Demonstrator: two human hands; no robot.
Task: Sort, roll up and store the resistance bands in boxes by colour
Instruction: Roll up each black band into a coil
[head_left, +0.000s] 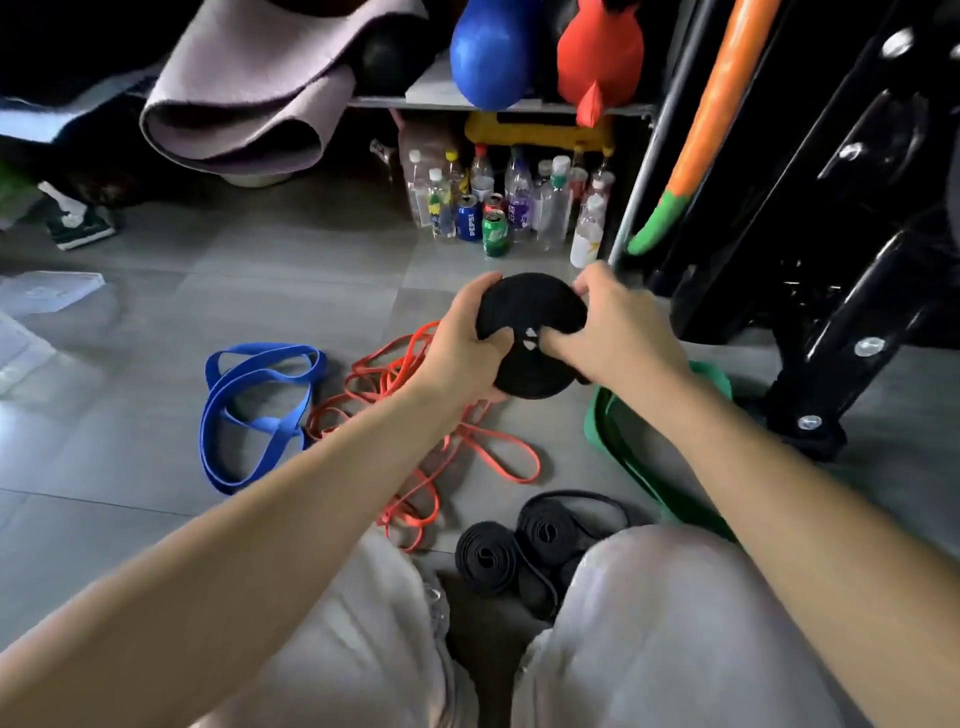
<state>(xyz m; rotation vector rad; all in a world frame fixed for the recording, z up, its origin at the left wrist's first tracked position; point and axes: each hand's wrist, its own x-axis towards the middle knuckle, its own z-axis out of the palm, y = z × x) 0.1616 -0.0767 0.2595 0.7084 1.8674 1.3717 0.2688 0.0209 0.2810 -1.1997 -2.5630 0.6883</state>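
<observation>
A person's left hand (457, 348) and right hand (618, 332) both clasp a rolled black band (530, 312) held above the grey tiled floor (130, 467). Loose blue bands (249, 410), orange bands (415, 415) and a green band (608, 426) lie below; two smaller black rolls (514, 545) rest between the knees.

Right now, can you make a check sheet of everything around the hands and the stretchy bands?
Surface: grey tiled floor.
Job's things: black roll held in the air; two rolled black bands between the knees; blue band, red bands and green band lie loose.
Clutter: bottles and cans under a shelf.
Grippers: left hand and right hand both grip the black roll.
Cables: nothing seen.
Surroundings: clear box far left; black metal frame at right.
</observation>
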